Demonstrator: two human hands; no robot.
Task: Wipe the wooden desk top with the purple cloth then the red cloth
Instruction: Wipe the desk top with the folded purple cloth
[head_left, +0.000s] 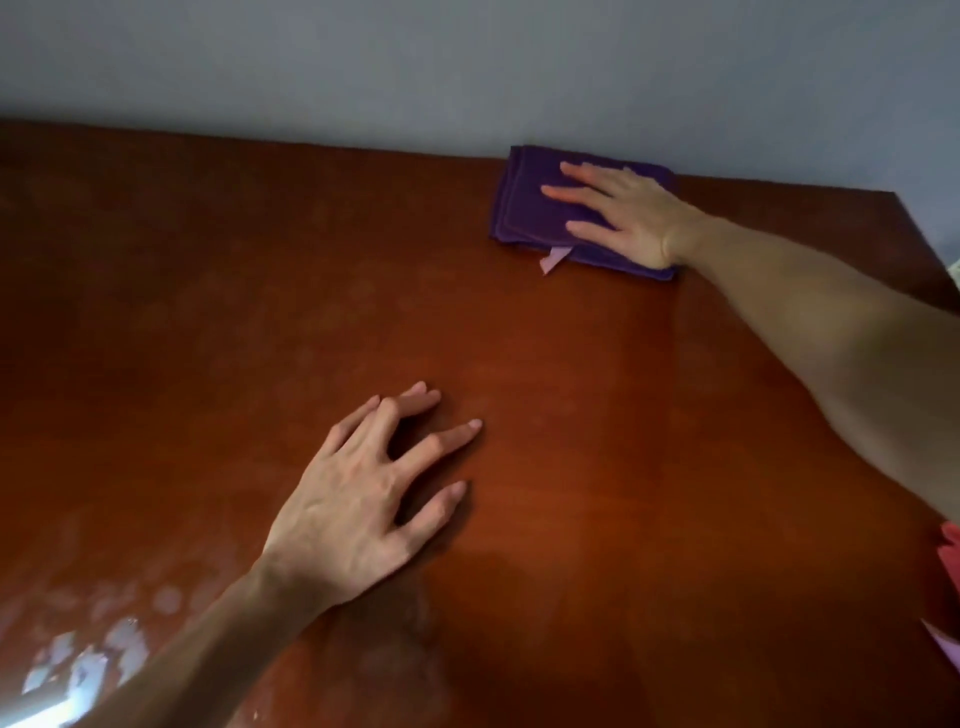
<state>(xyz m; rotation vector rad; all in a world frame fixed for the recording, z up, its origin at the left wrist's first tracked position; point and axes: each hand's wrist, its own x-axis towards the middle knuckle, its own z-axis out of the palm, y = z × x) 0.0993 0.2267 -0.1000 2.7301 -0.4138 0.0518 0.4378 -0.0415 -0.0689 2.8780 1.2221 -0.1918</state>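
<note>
Glossy reddish-brown wooden tabletop (260, 291) with pale dusty blotches and white glare at its near left, deep purple folded cloth (524, 208) with a pale lilac tag, plain grey-blue wall (467, 67), a sliver of red cloth (951, 551) at the right edge

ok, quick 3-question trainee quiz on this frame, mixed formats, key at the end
1. True or false: the right hand lies flat on the purple cloth.
2. Where is the purple cloth? A) at the near edge B) at the far edge of the desk top, by the wall C) hanging off the left side
3. What does the left hand touch?

Key
1. True.
2. B.
3. Only bare wood, fingers spread; it holds no cloth. A bit of the red cloth shows at the picture's right edge.
</note>
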